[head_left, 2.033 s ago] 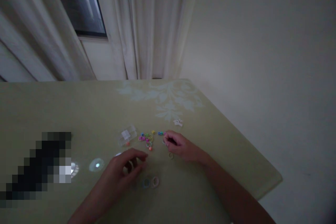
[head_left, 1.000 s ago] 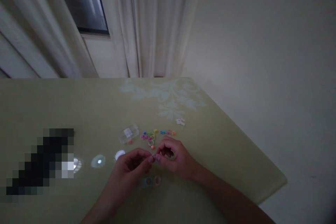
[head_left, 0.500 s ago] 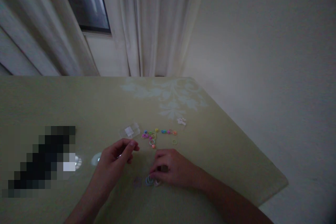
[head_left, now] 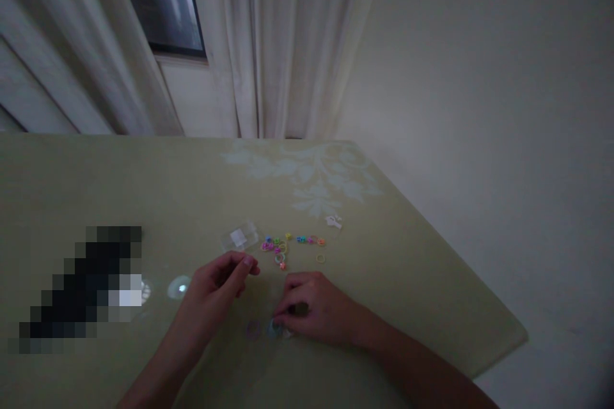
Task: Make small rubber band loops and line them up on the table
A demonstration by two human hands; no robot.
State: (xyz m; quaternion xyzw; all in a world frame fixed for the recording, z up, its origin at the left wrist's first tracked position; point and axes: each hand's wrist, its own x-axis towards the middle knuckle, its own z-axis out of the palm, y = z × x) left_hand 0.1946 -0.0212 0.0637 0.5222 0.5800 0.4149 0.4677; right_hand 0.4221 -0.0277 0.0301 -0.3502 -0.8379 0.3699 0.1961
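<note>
My left hand (head_left: 223, 281) hovers above the table with thumb and index fingertip pressed together; anything between them is too small to make out. My right hand (head_left: 314, 307) is lower and nearer, its thumb and fingertips pinched at a light-blue elastic band (head_left: 274, 328) on the table. Beside it lie a purple band (head_left: 253, 330) and a pale pink band (head_left: 288, 334), partly covered by my fingers. Beyond my hands are small colourful beads and bands, including a pink-purple bead cluster (head_left: 267, 246), an orange star-shaped bead (head_left: 283, 266) and a yellow-green band (head_left: 321, 259).
A clear plastic box (head_left: 240, 238) with a white label sits behind my left hand. A small white piece (head_left: 334, 222) lies farther right. On the left is a blurred-out dark object (head_left: 81, 287). The table's right edge (head_left: 441, 236) slants beside a wall.
The camera view has shifted slightly. My left hand has moved a little to the right, while my right hand stays at the light-blue band.
</note>
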